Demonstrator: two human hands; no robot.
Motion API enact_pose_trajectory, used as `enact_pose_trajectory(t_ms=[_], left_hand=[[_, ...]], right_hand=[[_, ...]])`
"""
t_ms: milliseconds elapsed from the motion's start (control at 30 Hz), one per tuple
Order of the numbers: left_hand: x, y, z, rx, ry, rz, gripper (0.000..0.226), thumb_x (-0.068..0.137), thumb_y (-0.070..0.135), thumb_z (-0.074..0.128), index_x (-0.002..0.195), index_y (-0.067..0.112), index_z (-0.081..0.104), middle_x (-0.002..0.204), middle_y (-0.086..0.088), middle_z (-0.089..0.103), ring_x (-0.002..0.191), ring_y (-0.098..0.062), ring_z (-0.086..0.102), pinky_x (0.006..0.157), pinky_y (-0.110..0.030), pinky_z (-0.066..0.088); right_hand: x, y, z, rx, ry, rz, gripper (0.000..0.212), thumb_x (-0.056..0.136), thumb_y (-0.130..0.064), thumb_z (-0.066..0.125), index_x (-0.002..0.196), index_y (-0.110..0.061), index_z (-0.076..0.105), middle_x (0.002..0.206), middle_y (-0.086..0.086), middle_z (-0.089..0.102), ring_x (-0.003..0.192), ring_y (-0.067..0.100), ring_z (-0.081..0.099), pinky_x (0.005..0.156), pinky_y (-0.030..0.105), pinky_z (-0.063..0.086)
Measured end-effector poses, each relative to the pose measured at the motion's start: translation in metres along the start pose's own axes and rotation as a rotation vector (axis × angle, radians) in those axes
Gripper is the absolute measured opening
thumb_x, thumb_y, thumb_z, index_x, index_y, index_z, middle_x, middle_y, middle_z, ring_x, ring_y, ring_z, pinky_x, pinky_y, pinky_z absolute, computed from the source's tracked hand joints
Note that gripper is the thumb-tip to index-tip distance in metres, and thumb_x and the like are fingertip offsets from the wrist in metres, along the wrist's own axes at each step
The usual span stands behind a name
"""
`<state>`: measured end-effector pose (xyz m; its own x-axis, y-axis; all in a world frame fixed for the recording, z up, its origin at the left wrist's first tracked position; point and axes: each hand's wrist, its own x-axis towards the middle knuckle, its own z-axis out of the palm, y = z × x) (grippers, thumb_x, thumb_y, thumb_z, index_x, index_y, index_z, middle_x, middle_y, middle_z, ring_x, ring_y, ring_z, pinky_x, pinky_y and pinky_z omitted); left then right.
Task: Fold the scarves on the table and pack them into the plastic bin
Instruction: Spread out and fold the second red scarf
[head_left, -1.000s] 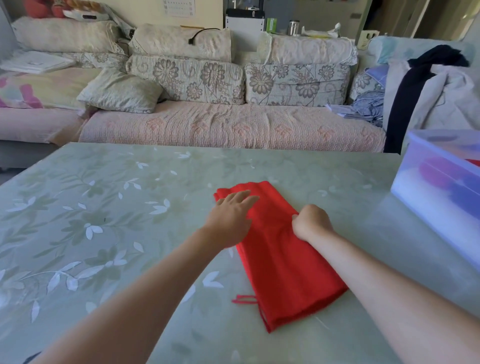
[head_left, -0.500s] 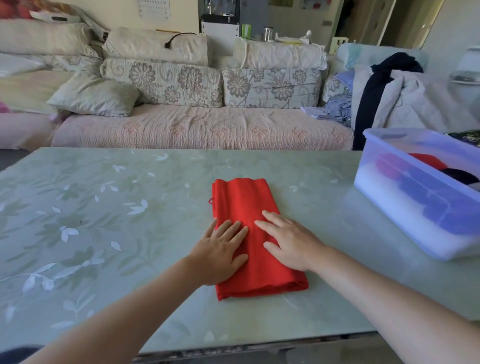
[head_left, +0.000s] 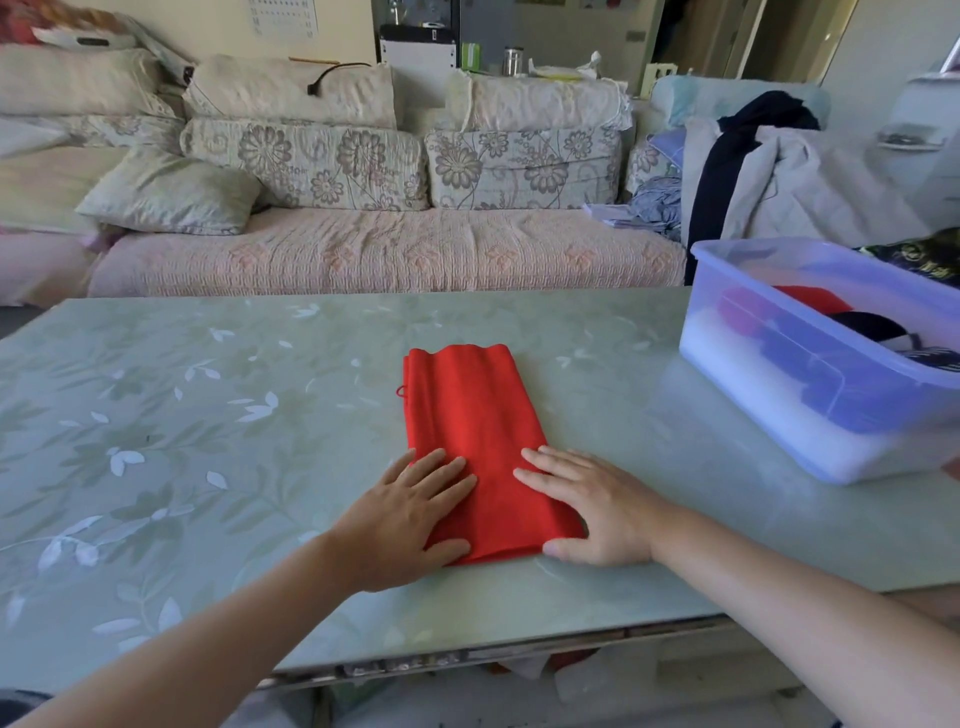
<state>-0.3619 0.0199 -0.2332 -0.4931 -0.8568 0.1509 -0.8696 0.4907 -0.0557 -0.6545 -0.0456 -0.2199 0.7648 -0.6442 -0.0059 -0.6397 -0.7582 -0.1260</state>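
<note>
The red scarf (head_left: 472, 431) lies folded on the worktop (head_left: 208, 415) — both hands flat on its near end, left hand (head_left: 410, 514) and right hand (head_left: 592, 512), fingers straight, gripping nothing.

Single view: wide-angle camera worn on the head. It sits above the near edge of the pale green, leaf-patterned glass counter (head_left: 208, 415), close to it, facing forward and down across it. Past the counter's far edge, the floral-cushioned sofa (head_left: 363, 260) fills the upper frame. The counter's right end runs out of frame.
</note>
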Motion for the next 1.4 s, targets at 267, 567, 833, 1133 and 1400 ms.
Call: enact_pose_trajectory(t_ms=[267, 567, 833, 1133, 1400], left_hand=[[0.005, 0.023, -0.006, -0.138, -0.105, 0.03, 0.078, 0.09, 0.065, 0.038, 0.156, 0.029, 0.015, 0.163, 0.002, 0.012, 0.151, -0.019, 0.011, 0.121, -0.03, 0.005], [0.018, 0.039, -0.024, -0.133, 0.014, -0.126, 0.08, 0.074, 0.057, 0.059, 0.144, 0.027, 0.036, 0.122, 0.002, 0.063, 0.112, -0.023, 0.061, 0.085, -0.031, 0.051], [0.027, 0.005, -0.071, -0.581, 0.116, -0.433, 0.018, 0.07, 0.026, 0.057, 0.088, 0.028, 0.061, 0.067, 0.007, 0.06, 0.062, -0.011, 0.053, 0.057, -0.021, 0.039], [0.064, -0.026, -0.037, -0.313, 0.39, -0.529, 0.03, 0.087, 0.021, 0.063, 0.116, 0.014, 0.062, 0.11, -0.005, 0.065, 0.102, -0.031, 0.06, 0.084, -0.038, 0.049], [0.071, 0.018, -0.001, 0.048, 0.035, -0.135, 0.074, 0.085, 0.061, 0.037, 0.145, 0.021, 0.046, 0.151, -0.001, 0.044, 0.14, -0.025, 0.039, 0.116, -0.049, 0.027]], right_hand=[[-0.009, -0.002, -0.002, -0.204, 0.245, -0.202, 0.067, 0.07, -0.016, 0.074, 0.135, -0.022, 0.06, 0.129, 0.002, 0.065, 0.108, 0.021, 0.066, 0.085, 0.035, 0.058], [0.012, -0.025, -0.022, 0.102, 0.437, 0.167, 0.029, 0.074, -0.025, 0.052, 0.099, -0.029, 0.066, 0.083, -0.003, 0.071, 0.074, 0.026, 0.065, 0.063, 0.03, 0.048], [0.028, -0.014, -0.038, 0.477, 0.422, 0.367, 0.013, 0.08, -0.024, 0.06, 0.092, -0.028, 0.062, 0.067, -0.008, 0.061, 0.063, 0.012, 0.056, 0.062, 0.027, 0.045], [0.077, 0.004, -0.022, 0.423, 0.352, 0.695, 0.029, 0.097, -0.031, 0.054, 0.125, -0.025, 0.056, 0.112, 0.0, 0.065, 0.102, 0.025, 0.063, 0.083, 0.031, 0.048], [0.094, -0.001, -0.019, -0.035, 0.382, 0.583, 0.044, 0.093, -0.015, 0.052, 0.136, -0.02, 0.046, 0.123, 0.006, 0.056, 0.105, 0.03, 0.061, 0.079, 0.039, 0.049]])
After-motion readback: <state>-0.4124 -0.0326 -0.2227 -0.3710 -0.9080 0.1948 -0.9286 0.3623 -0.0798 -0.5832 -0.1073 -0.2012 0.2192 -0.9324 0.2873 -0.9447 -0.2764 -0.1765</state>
